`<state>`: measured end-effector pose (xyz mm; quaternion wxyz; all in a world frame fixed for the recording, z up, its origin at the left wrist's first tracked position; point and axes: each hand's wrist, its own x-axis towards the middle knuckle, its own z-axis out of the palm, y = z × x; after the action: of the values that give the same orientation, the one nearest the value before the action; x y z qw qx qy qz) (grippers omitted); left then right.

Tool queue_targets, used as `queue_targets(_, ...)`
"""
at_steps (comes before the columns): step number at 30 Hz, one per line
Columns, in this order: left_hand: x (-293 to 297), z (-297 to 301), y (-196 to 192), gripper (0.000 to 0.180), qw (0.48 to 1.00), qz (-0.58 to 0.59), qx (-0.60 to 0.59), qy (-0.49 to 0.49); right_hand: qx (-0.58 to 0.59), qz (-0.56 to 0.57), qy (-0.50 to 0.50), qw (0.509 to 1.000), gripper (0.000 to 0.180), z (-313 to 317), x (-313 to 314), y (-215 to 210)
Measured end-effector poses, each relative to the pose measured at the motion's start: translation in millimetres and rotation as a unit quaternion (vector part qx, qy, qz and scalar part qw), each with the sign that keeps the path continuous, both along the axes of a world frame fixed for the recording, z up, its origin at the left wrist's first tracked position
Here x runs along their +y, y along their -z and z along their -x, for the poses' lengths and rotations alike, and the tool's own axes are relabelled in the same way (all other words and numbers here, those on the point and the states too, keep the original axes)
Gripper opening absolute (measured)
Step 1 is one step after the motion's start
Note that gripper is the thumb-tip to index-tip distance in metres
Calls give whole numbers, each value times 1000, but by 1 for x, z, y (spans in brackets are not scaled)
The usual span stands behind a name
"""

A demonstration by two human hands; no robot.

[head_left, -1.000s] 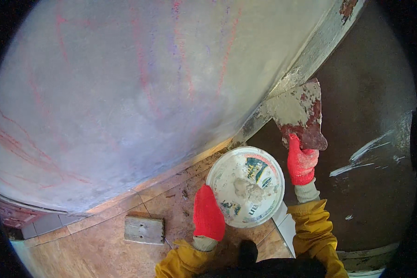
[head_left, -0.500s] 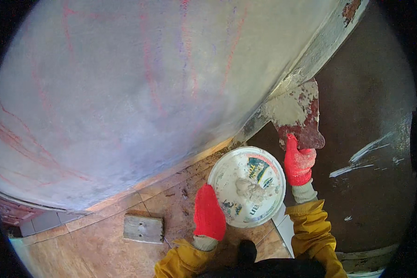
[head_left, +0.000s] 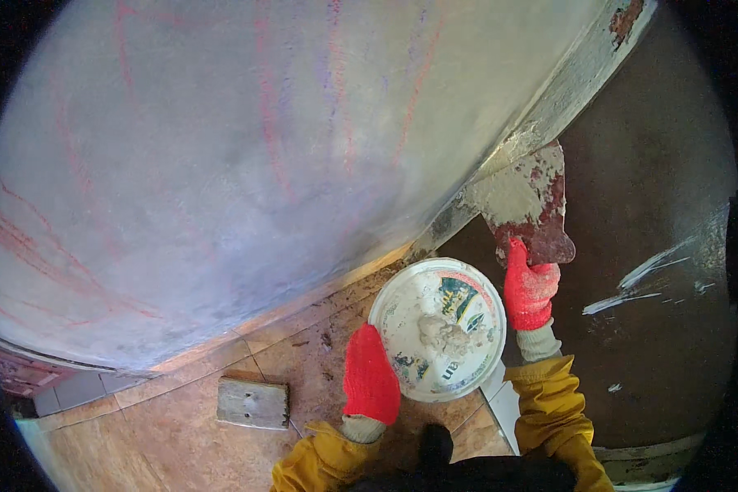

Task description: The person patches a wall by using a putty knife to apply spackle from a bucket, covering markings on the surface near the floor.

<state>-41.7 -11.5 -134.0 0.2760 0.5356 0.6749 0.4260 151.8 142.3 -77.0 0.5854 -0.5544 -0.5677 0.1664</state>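
Note:
My left hand [head_left: 371,373], in a red knit glove, grips the near-left rim of a round white bucket lid [head_left: 394,344]. A lump of grey-beige plaster [head_left: 444,334] sits at the middle of the lid. In its red glove, my right hand [head_left: 530,287] is closed on a wide dark-red putty knife [head_left: 541,234]. The blade is largely coated with wet plaster, and its left edge touches the narrow wall edge [head_left: 488,176] where the grey wall meets the dark surface. My fingers under the lid are hidden.
A grey plastered wall [head_left: 221,164] with red and purple marks fills the upper left. On the right is a dark brown panel [head_left: 648,180] with white scrapes. A small wooden block [head_left: 252,403] lies on the tan tile floor [head_left: 172,418].
Almost nothing differs. The view has shifted very slightly; both hands, the lid and the putty knife keep practically the same places.

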Motion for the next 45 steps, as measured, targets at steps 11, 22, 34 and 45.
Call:
queue_targets(11,0,0,-4,47,1000,13,-19,-10,-82,-40,4,996,20,4,-1,-2)
queue_targets(22,1,0,-1,46,1000,18,-20,-15,-70,-41,30,996,23,1,2,3)
queue_targets(34,-1,-2,4,47,1000,-11,-3,-13,-47,-13,1,999,23,1,-1,9)
queue_targets(45,-1,0,1,46,1000,-2,29,-11,-37,-27,30,999,28,-4,-3,23)
